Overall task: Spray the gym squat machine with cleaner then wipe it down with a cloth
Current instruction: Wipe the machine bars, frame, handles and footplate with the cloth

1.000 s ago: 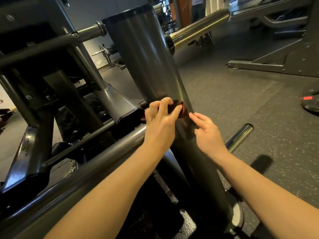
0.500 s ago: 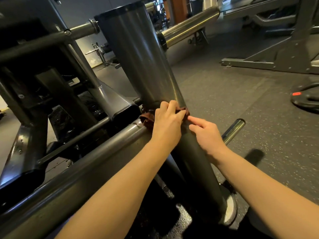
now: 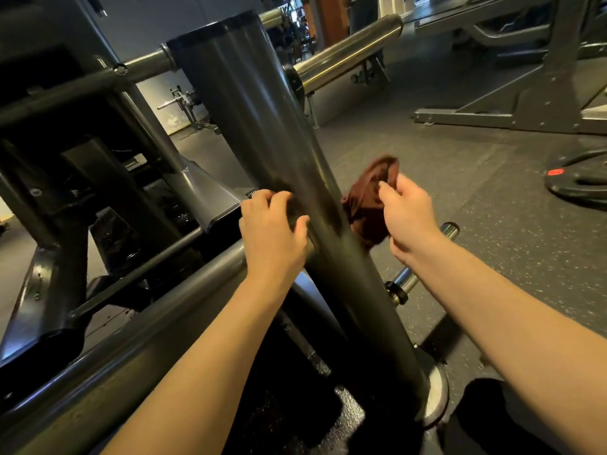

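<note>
Pinching cloth [image 3: 364, 205] in right hand [image 3: 409, 221] beside machine post [image 3: 262, 126]; left hand [image 3: 271, 231] on post, grip unclear; risks snagging, dropping cloth.

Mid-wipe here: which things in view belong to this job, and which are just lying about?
In the job:
- grey post of the squat machine
- brown cloth, pinched by the right hand beside the post
- left hand, curled against the post

Lying about:
- weight plate at far right
- another machine's frame behind it
</note>
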Motion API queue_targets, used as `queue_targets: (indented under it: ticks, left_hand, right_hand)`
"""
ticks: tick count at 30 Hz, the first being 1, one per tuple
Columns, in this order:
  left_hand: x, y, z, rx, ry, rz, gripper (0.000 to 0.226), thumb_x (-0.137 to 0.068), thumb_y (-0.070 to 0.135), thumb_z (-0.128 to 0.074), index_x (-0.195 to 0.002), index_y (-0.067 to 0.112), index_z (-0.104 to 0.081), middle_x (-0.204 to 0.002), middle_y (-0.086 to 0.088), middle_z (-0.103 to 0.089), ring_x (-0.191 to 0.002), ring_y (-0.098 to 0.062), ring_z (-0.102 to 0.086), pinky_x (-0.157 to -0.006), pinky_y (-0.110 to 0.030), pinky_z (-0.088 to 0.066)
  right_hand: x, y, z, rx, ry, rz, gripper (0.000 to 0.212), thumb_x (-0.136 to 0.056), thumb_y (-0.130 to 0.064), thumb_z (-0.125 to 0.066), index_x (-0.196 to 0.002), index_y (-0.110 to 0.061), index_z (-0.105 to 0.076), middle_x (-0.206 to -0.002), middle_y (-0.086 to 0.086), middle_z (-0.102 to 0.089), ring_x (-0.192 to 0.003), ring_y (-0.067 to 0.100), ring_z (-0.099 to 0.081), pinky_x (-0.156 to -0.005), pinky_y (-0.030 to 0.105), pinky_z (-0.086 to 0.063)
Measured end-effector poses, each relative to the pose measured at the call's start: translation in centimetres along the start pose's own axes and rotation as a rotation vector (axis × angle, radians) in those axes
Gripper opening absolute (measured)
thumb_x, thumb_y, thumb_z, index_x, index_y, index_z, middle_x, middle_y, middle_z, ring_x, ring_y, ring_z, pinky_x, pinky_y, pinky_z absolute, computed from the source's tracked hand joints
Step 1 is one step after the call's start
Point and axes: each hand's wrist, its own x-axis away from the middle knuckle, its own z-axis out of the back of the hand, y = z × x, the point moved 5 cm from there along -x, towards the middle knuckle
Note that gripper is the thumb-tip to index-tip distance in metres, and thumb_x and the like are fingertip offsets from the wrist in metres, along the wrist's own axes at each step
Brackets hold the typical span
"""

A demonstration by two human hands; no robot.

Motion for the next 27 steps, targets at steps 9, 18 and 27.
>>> queue_targets:
  ticks: [9,18,27]
  left_hand:
    - [-0.2,-1.1,-1.3,-0.01,-0.019,0.12,0.052,-0.089,0.013,-0.074,-0.135,0.02,-0.052,-0.131,-0.003,-0.053,-0.124,-0.024,-0.042,-0.103,-0.04,-0.035]
    - [-0.2,-1.1,-1.5,-0.041,-0.036,0.102,0.052,-0.09,0.016,-0.075,-0.136,0.02,-0.051,-0.13,-0.002,-0.053,-0.122,-0.025,-0.043,-0.103,-0.044,-0.038]
    - [0.0,-0.8,-1.0,-0.07,-0.038,0.071,0.051,-0.092,0.014,-0.071,-0.138,0.016,-0.049,-0.136,-0.005,-0.05,-0.125,-0.026,-0.04,-0.104,-0.038,-0.034]
  right_hand:
    - [-1.4,2.2,-6.9,0.557,-0.319,0.477,0.047,-0.11,-0.033,-0.043,-0.156,-0.025,-0.041,-0.163,-0.001,-0.036,-0.152,0.02,-0.03,-0.125,0.042,-0.027]
    - [-0.8,9.5,-1.3,0.601,-0.205,0.256,0.038,-0.108,-0.031,-0.048,-0.143,-0.018,-0.059,-0.116,0.009,-0.045,-0.113,0.017,-0.035,-0.11,0.045,-0.037]
    - [-2.3,2.5,-9.3,0.551,-0.427,0.607,0.05,-0.11,-0.038,-0.038,-0.159,-0.043,-0.032,-0.173,-0.002,0.004,-0.158,0.031,0.011,-0.126,0.06,-0.006]
